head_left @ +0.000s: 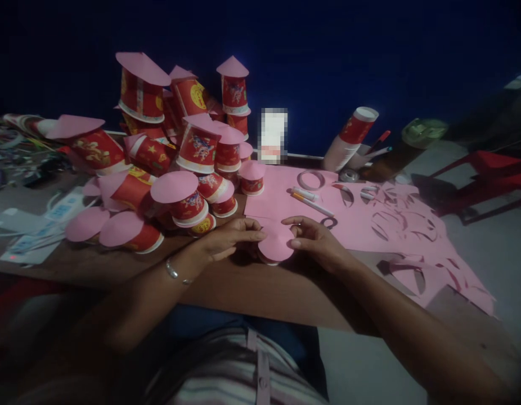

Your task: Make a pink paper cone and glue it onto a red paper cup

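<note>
A pink paper cone (pixel 276 240) sits in front of me at the table's near side, on top of a paper cup whose pale rim just shows below it. The cone hides most of that cup. From the left, my left hand (pixel 227 239) grips the cone's edge between thumb and fingers. Opposite it, my right hand (pixel 315 239) pinches the right edge, thumb low and fingers curled above. Close by on the left stands a red paper cup (pixel 188 209) topped with a similar pink cone (pixel 174 187).
Several red cups with pink cone tops are piled at left, near a white power strip (pixel 45 225). Pink paper sheets (pixel 269 191) lie behind my hands with pens (pixel 313 202), tape rings (pixel 311 180) and cut scraps (pixel 399 214). A leaning cup stack (pixel 353 135) stands at back right.
</note>
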